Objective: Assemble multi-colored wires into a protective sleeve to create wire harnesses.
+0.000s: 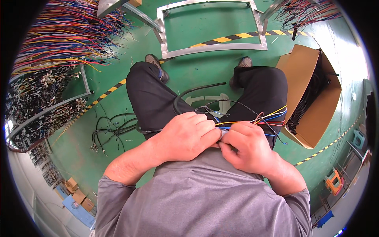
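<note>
A wire harness lies across my lap, with black sleeving (178, 97) curving up on the left. On its right side, loose yellow, red, white and blue wires (272, 117) fan out over my thigh. My left hand (189, 135) is closed around the harness, knuckles up. Close beside it, my right hand (248, 145) pinches at the same spot with thumb and forefinger. Something small and pale shows between the fingertips, too covered to name. A thin black wire (252, 111) loops above my right hand.
An open cardboard box (302, 94) with black tubing stands right of my leg. Black harnesses (112, 128) lie on the green floor at left. Racks of coloured wires (71, 39) fill the far left. A metal frame (215, 47) stands ahead; an orange stool (334, 181) is at right.
</note>
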A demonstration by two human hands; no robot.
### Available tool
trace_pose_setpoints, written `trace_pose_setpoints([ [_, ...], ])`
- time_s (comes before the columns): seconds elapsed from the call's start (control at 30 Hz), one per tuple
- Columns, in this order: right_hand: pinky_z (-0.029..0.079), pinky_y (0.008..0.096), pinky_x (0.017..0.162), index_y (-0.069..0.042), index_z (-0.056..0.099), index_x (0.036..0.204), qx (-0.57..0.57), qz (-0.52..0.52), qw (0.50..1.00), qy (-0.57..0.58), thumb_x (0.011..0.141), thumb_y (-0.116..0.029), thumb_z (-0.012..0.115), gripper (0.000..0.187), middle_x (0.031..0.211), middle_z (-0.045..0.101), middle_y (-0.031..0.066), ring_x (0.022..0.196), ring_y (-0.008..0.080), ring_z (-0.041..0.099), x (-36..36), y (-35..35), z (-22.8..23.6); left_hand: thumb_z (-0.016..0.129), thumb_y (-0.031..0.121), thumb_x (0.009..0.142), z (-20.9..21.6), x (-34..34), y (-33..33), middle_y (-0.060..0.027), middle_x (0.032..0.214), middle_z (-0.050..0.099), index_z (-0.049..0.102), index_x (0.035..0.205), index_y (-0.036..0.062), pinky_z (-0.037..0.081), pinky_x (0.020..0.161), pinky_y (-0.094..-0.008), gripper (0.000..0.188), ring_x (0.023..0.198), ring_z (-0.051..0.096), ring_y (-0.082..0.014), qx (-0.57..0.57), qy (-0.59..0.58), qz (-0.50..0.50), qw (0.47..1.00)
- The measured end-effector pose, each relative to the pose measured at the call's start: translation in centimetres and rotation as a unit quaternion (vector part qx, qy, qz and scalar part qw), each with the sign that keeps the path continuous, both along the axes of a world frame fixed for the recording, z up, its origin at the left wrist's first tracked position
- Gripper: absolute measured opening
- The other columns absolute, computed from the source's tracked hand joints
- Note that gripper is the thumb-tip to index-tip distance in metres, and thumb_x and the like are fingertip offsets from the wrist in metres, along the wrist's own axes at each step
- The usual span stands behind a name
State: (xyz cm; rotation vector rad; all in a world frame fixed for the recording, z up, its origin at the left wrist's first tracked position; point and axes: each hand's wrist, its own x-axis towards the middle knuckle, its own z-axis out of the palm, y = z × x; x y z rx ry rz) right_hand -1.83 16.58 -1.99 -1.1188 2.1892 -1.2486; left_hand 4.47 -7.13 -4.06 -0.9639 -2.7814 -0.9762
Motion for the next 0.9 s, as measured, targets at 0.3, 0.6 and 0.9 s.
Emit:
trace_pose_setpoints([
  [0.3,0.057,0.0323,0.092,0.007,0.07,0.126,0.126,-0.082,0.87,-0.469,0.111,-0.045,0.061,0.055,0.11,0.076,0.0152,0.099,0.0186,0.071,-10.9,-3.0,-12.2,0.078,0.025,0.082,4.6,-0.9,0.9,0.0033,0.077,0.05,0.076,0.109,0.0102,0.041,0.059,-0.0313,0.031,0.069,0.053,-0.0138,-0.029,0.045,-0.109,0.993],
  [0.6,0.061,0.0491,0.087,0.011,0.035,0.142,-0.226,-0.294,0.522,-0.768,0.1,-0.015,0.069,0.06,0.11,0.065,0.0293,0.091,0.0409,0.07,-10.9,-15.8,-25.0,0.076,0.024,0.089,6.8,-0.8,3.3,0.0016,0.08,0.054,0.075,0.114,0.0045,0.041,0.059,-0.0319,0.032,0.071,0.055,-0.015,0.098,0.029,-0.155,0.983],
  [0.9,0.05,0.031,0.058,-0.003,0.052,0.13,-0.422,-0.514,0.639,-0.386,0.113,-0.017,0.054,0.023,0.086,0.056,0.0052,0.065,0.0162,0.056,-21.3,-6.0,-18.2,0.086,0.027,0.082,6.5,5.6,-3.9,-0.0031,0.07,0.063,0.08,0.117,0.0063,0.044,0.054,-0.0365,0.041,0.058,0.058,-0.0228,0.119,-0.117,0.037,0.985],
])
